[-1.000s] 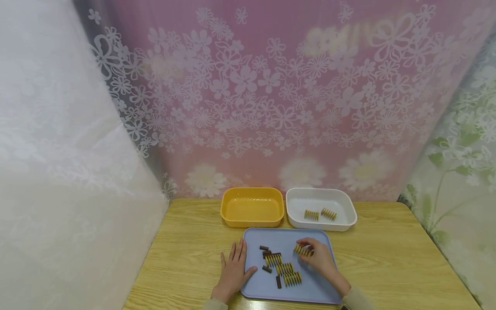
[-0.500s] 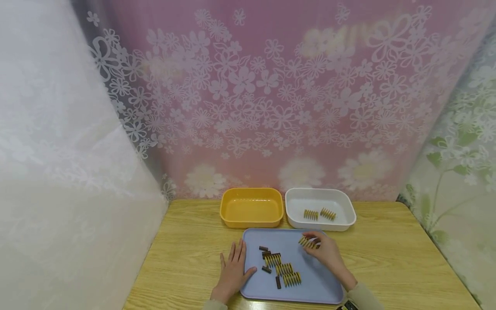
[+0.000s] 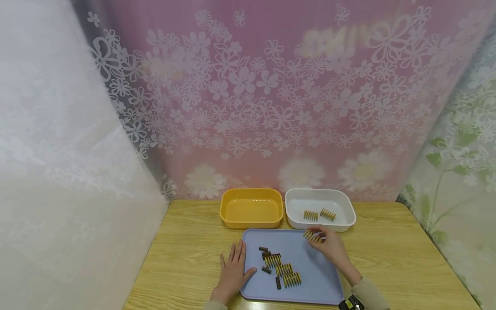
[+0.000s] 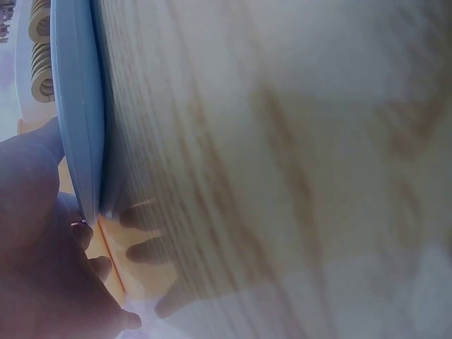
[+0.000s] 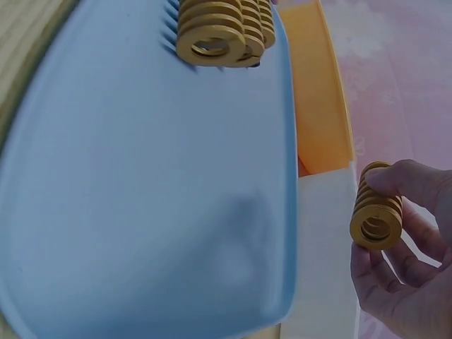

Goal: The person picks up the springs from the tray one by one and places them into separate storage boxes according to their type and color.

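My right hand (image 3: 331,247) pinches a yellow coil spring (image 3: 313,236) between thumb and fingers, over the far right of the blue tray (image 3: 317,280). In the right wrist view that spring (image 5: 376,205) shows its round open end. At the tray's left edge my left hand (image 3: 232,273) lies with straight, spread fingers, its thumb on the rim. Between the hands, several yellow springs (image 3: 292,280) and smaller dark springs (image 3: 278,283) lie on the tray. Two more yellow springs (image 3: 327,214) rest in the white bin (image 3: 294,200).
Behind the tray, a yellow-orange bin (image 3: 252,209) stands to the left of the white one. All of it is on a wood-grain table (image 3: 395,258). A pink floral curtain (image 3: 252,107) hangs behind the table, with pale sheets at both sides.
My right hand has carried the yellow spring up and to the right, from the middle of the tray toward its far edge near the white bin. The left hand has stayed put.
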A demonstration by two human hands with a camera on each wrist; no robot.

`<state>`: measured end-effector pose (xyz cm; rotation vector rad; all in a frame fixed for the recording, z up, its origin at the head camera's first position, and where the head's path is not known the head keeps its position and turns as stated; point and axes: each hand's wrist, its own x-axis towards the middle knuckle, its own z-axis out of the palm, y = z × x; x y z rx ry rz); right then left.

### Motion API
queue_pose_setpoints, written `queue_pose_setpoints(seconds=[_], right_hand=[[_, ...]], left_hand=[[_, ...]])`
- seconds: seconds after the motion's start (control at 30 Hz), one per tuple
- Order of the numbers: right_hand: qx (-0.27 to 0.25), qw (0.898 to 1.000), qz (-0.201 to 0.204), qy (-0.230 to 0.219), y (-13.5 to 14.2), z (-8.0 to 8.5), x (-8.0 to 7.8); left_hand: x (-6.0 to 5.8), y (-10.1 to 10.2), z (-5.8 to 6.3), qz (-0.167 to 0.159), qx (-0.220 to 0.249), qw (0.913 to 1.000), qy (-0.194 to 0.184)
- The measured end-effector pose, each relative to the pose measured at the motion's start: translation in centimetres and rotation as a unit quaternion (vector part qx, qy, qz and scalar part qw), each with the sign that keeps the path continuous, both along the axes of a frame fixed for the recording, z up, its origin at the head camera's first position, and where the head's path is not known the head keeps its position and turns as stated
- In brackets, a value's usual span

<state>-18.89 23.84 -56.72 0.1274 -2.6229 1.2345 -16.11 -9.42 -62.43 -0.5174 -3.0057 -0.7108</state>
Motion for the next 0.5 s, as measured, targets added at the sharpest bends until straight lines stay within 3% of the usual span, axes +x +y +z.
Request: queue_pose_setpoints(seconds=[0.2,0.5], right_hand=[[-0.001,1.0,0.009,0.024,0.2,1.6,-1.5],[0.031,0.999,0.0,0.044,0.8,2.9,-5.7]], left_hand=[[-0.3,-0.1,-0.2,0.0,0.001,1.0,0.009],[-0.3,-0.1,-0.3,-0.001,0.008,1.0,-0.001]])
